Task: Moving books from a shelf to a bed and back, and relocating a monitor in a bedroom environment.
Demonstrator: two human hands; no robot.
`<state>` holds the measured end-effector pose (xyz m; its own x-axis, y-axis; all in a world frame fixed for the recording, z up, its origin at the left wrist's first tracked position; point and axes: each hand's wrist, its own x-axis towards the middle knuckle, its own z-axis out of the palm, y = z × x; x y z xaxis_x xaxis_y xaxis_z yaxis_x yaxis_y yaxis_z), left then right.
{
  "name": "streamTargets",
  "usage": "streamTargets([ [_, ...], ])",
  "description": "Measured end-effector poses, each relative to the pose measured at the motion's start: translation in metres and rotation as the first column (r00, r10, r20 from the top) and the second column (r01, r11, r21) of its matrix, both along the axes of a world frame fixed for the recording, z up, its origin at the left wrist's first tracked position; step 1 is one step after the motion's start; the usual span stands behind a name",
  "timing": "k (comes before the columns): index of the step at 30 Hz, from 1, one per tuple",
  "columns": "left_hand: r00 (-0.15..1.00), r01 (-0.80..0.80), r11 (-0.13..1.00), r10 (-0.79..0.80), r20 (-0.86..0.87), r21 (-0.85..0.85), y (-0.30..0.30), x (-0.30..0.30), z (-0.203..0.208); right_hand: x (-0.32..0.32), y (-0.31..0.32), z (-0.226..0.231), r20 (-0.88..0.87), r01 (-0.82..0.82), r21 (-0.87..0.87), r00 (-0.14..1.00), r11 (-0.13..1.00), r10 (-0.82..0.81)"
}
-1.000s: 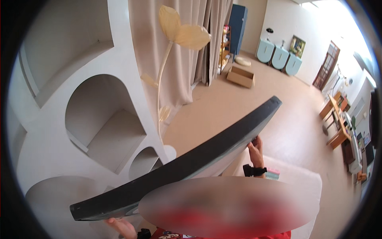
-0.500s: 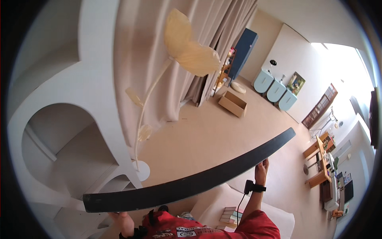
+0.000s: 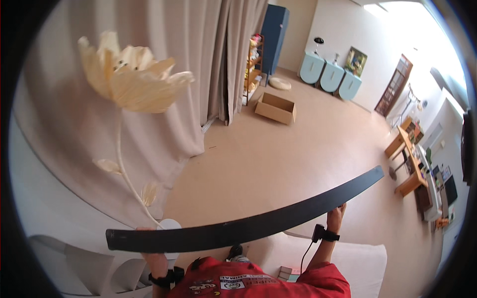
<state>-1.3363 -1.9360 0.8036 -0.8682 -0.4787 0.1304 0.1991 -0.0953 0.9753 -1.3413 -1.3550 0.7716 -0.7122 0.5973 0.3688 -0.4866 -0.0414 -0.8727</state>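
Note:
A long dark grey board (image 3: 248,226) spans the view in front of me, its right end raised higher than its left. My left hand (image 3: 156,259) grips it near the left end; fingertips show just above the top edge and the palm lies below. Toward the right end my right hand (image 3: 336,217) is closed on the lower edge, its fingers partly hidden behind the board. Both wrists wear black bands, and a cable hangs from the right one. Close to the left stands a giant cream artificial flower (image 3: 141,87) on a curved stem with a round white base (image 3: 171,225).
Beige curtains (image 3: 169,30) hang at the left above a white curved shelf (image 3: 59,263). An open cardboard box (image 3: 276,108) sits on the floor farther off. Pale blue cabinets (image 3: 330,77) line the back wall. A wooden desk (image 3: 412,169) is at the right, a white-covered surface (image 3: 357,253) beside me.
My view has swung away from the white shelf, so the flower and box appear farther left or higher. Both hands still hold the board; left fingertips now show over its top edge.

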Motion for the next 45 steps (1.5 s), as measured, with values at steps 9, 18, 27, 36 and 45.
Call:
streamTargets([
  [9,0.911,0.296,0.944,-0.233,-0.340,0.148,0.138,-0.187,0.014,-0.011,0.092,-0.030,-0.047,0.254,-0.152,0.964,0.955,-0.263],
  [18,0.879,0.450,0.877,-0.401,-0.257,0.168,0.254,-0.355,-0.037,-0.002,0.122,-0.028,-0.078,0.529,-0.063,0.843,0.846,-0.533],
  [27,0.666,0.746,0.653,-0.729,-0.154,0.135,0.409,-0.505,-0.056,-0.034,0.125,-0.015,-0.006,0.801,0.046,0.598,0.597,-0.802],
  [36,0.355,0.934,0.335,-0.905,-0.234,0.122,0.602,-0.586,-0.061,-0.033,0.142,-0.029,0.033,0.935,-0.003,0.356,0.356,-0.934],
  [45,-0.068,0.995,-0.078,-0.984,-0.165,0.057,0.851,-0.545,-0.049,-0.003,0.169,-0.065,0.157,0.999,-0.031,-0.022,-0.027,-0.987],
])
